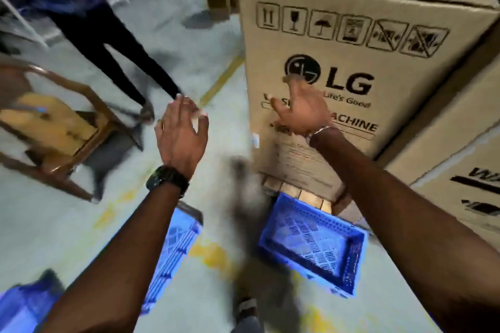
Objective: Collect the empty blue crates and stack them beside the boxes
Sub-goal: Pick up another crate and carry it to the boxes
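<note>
Left hand [181, 132]: grip open, empty. Blue perforated plastic crate [311, 240]: empty, on the floor touching the tall brown cardboard box [351, 62]; likely light, stiff; best taken by opposite rims. Right hand [303, 111]: grip spread, empty.

Tall carton [351, 67]: "LG", "Life's Good", "...ACHINE", handling symbols up top

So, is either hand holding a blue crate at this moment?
No: the left hand and right hand are raised, open and empty, while the blue crate sits on the floor below them.
</note>
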Tool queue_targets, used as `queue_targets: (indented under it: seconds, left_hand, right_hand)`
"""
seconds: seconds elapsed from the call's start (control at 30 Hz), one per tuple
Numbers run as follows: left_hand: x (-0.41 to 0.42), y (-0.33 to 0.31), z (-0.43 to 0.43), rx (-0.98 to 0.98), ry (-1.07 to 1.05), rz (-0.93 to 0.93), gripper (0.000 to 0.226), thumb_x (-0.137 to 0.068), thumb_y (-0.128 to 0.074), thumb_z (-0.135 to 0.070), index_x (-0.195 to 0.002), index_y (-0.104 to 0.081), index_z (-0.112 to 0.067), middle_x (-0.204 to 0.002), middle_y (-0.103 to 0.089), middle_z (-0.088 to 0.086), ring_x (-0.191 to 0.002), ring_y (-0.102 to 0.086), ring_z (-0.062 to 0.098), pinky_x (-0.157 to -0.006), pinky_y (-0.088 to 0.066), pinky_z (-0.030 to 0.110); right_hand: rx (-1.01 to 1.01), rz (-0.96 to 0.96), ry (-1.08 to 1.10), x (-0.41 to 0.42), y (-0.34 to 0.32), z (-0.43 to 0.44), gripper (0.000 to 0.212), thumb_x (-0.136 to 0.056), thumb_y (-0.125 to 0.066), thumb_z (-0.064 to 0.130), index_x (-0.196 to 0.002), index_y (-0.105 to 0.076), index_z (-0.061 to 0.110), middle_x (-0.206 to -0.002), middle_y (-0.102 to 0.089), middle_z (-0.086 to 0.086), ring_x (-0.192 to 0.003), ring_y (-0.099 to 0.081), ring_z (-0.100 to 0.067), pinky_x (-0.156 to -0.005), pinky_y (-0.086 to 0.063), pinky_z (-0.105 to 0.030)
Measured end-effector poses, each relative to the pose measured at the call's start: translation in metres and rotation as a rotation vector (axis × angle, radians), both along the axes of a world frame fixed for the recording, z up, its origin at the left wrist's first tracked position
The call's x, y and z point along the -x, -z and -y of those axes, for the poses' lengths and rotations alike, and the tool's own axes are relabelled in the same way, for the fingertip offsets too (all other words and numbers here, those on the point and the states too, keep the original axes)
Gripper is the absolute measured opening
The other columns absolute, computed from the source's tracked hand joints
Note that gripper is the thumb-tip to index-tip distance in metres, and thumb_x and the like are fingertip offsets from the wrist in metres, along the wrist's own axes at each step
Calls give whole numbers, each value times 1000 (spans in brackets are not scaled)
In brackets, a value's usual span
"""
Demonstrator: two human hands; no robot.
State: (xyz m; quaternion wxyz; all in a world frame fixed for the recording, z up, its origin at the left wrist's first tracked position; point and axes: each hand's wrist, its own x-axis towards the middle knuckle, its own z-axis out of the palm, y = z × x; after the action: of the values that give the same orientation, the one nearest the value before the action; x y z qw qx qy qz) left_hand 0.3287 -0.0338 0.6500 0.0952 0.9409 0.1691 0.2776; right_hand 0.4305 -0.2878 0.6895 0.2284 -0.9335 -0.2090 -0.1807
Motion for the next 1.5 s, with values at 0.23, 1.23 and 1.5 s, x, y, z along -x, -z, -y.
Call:
queue_targets:
  seconds: [0.23,1.23,1.5]
  left_hand:
    - [115,-88,-147,47,-295,54,71,-99,-29,-59,-153,-42,-15,-163,-38,6,-150,-34,25,-120,-26,45]
    - [359,658,-480,594,-1068,-354,64,-102,-36,-55,-137,-56,-6,-139,-58,19,-124,-54,45,-97,-45,55]
    - [364,798,-456,858,-1264,-111,60,-106,-23,-58,-118,-53,-8,-120,-63,27,-107,-58,49,-88,-42,49]
  right_hand:
    - [-81,168,-316,27,-93,-195,58,-92,-51,54,-127,-55,8,-125,-59,-17,-114,-55,-37,-93,-41,-43]
    - [434,-545,-684,21,688,-643,60,-93,-55,56,-130,-51,9,-132,-55,-16,-121,-53,-38,-96,-45,-51]
    - [305,-751,-386,18,839,-607,51,-102,-39,51,-102,-56,3,-108,-61,-33,-103,-58,-47,-77,-41,-44]
